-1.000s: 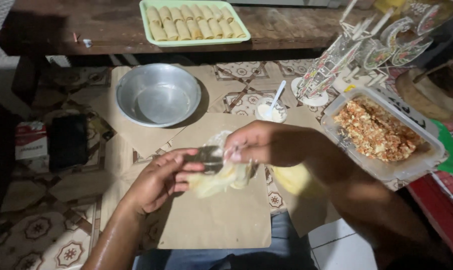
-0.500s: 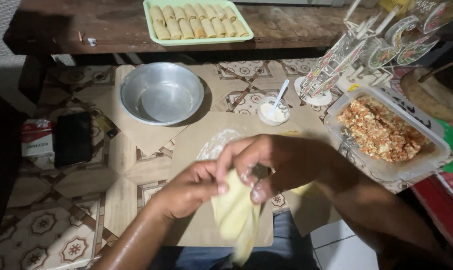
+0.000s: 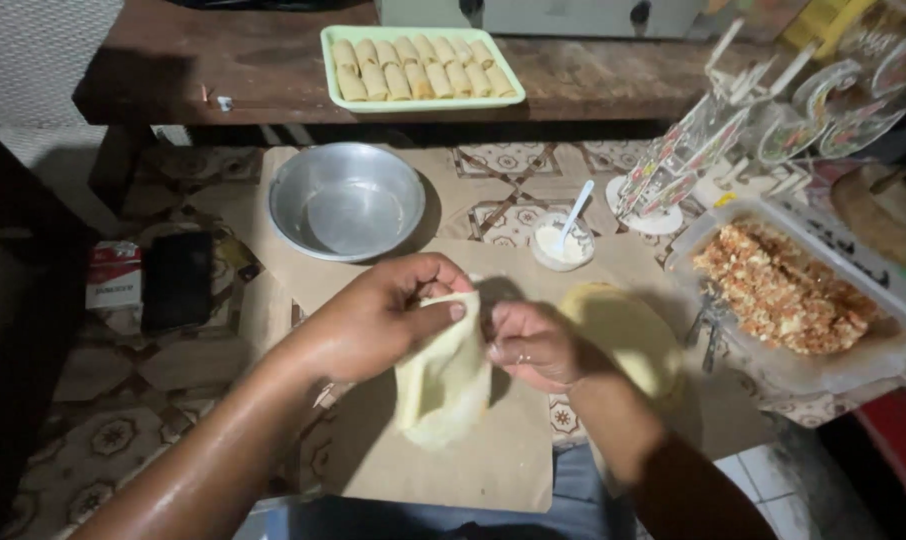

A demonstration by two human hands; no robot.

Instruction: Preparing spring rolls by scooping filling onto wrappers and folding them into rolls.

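Patterned floor tiles, dim light; sheets of brown paper (image 3: 473, 450) spread over them as a work surface, a dark wooden bench (image 3: 593, 80) beyond. Landmark: the round metal bowl (image 3: 345, 200). Just below and right of that bowl, both hands lift one thin pale wrapper sheet (image 3: 443, 375) clear of the paper; it hangs limp and folded. Left hand (image 3: 373, 320) pinches its upper edge, thumb over fingertips; right hand (image 3: 533, 345) pinches the same edge from the other side, fingers curled. Stack of wrappers (image 3: 623, 335) lies right of the bowl, past the hands. Small cup of white paste with spoon (image 3: 563, 245) directly right of the bowl; tub of chopped filling (image 3: 788, 295) farther right; green tray of finished rolls (image 3: 418, 68) above the bowl on the bench. Judgement: sheet looks tear-prone, so peel slowly, grip spread along the edge, no tugging.
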